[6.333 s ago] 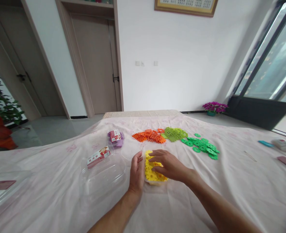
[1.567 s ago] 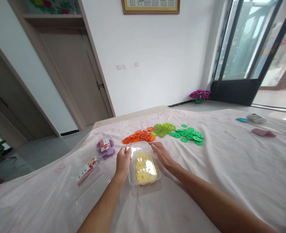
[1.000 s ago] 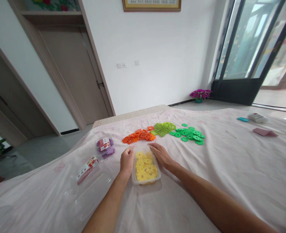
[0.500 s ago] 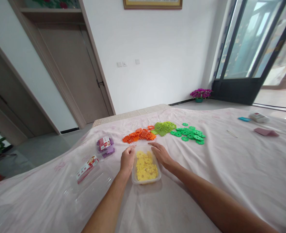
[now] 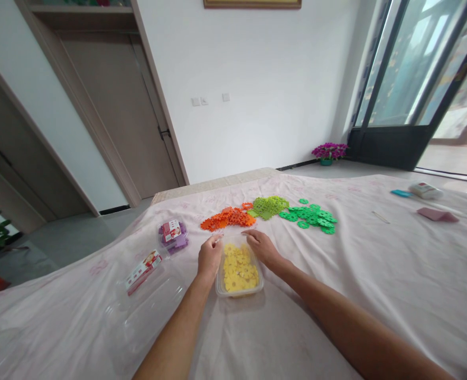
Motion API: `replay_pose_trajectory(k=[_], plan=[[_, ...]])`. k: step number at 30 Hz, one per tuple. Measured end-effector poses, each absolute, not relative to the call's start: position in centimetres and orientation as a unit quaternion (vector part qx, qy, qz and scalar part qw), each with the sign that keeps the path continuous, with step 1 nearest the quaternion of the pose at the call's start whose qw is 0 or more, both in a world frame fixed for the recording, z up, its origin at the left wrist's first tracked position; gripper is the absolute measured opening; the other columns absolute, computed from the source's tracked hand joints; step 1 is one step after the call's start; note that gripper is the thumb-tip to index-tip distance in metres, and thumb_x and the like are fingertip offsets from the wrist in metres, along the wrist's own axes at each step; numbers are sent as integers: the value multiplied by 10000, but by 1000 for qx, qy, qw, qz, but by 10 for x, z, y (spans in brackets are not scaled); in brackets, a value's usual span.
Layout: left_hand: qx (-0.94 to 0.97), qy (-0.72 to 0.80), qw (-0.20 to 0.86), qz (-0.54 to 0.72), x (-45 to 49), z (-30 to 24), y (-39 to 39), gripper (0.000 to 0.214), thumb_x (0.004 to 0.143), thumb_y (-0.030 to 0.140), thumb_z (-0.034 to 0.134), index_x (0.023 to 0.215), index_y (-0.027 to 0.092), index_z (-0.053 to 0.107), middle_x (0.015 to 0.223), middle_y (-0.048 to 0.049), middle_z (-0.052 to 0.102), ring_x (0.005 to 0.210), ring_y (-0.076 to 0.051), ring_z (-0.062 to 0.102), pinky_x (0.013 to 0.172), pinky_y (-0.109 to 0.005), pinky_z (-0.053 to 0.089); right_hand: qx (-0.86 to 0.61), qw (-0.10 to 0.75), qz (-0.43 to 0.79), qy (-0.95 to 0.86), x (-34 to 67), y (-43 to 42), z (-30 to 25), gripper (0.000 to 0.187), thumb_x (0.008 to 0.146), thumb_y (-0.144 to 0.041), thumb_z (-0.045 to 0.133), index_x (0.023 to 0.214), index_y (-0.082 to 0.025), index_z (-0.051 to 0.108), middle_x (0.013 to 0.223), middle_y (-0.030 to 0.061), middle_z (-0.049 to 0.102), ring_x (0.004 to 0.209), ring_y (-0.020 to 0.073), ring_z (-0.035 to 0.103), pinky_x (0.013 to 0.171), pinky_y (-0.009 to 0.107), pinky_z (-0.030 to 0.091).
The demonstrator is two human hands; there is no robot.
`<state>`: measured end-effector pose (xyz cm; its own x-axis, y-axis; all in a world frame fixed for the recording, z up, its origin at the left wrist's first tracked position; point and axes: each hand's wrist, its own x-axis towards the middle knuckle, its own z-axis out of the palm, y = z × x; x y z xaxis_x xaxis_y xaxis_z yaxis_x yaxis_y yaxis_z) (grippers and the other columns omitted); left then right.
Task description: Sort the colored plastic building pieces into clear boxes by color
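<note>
A clear plastic box [image 5: 239, 287] filled with yellow snowflake pieces [image 5: 238, 268] sits on the pink sheet in front of me, a clear lid lying over it. My left hand [image 5: 208, 257] is closed, pinching the box's far left corner. My right hand [image 5: 262, 248] rests on the far right rim, fingers curled over the lid's edge. Just beyond the box lie an orange pile [image 5: 227, 218], a light green pile [image 5: 269, 206] and a dark green pile [image 5: 313, 216] of the same pieces.
A small closed box of purple pieces [image 5: 173, 236] and a clear box with a red label [image 5: 143, 265] lie to the left. Far right on the sheet [image 5: 356, 274] are a white packet [image 5: 426, 189] and a maroon card [image 5: 437, 214]. Doors and a flower pot [image 5: 328, 152] stand behind.
Earlier my right hand was among the yellow pieces in the open box. The clear lid has since come down over the box, and both hands have settled on its far corners.
</note>
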<state>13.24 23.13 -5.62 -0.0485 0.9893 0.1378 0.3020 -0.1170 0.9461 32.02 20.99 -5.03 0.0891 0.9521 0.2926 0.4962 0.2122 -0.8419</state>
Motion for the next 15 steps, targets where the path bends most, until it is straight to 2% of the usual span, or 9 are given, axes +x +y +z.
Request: replay_pose_trajectory(k=[6, 11, 15], plan=[[606, 569, 343, 437, 132, -46, 226, 338, 806, 262, 581, 1102, 199, 732, 1171, -125, 733, 1084, -264, 664, 972, -338, 448, -553, 460, 291, -632, 323, 212, -50, 327, 852, -349, 477, 838, -181, 757, 796, 23, 744, 834, 238, 656, 773, 317, 494], [602, 579, 345, 428, 133, -40, 225, 301, 788, 253, 613, 1063, 225, 732, 1210, -116, 717, 1177, -283, 616, 1040, -357, 396, -551, 457, 251, -651, 323, 215, -51, 355, 880, -326, 445, 893, -176, 766, 921, 75, 764, 906, 254, 670, 835, 335, 483], [588, 569, 379, 433, 134, -45, 218, 310, 838, 327, 581, 1098, 197, 689, 1173, -114, 725, 1111, -250, 646, 986, -332, 450, -555, 454, 234, -657, 324, 216, -53, 364, 893, -303, 438, 960, -169, 770, 999, 98, 764, 948, 253, 671, 889, 349, 478]])
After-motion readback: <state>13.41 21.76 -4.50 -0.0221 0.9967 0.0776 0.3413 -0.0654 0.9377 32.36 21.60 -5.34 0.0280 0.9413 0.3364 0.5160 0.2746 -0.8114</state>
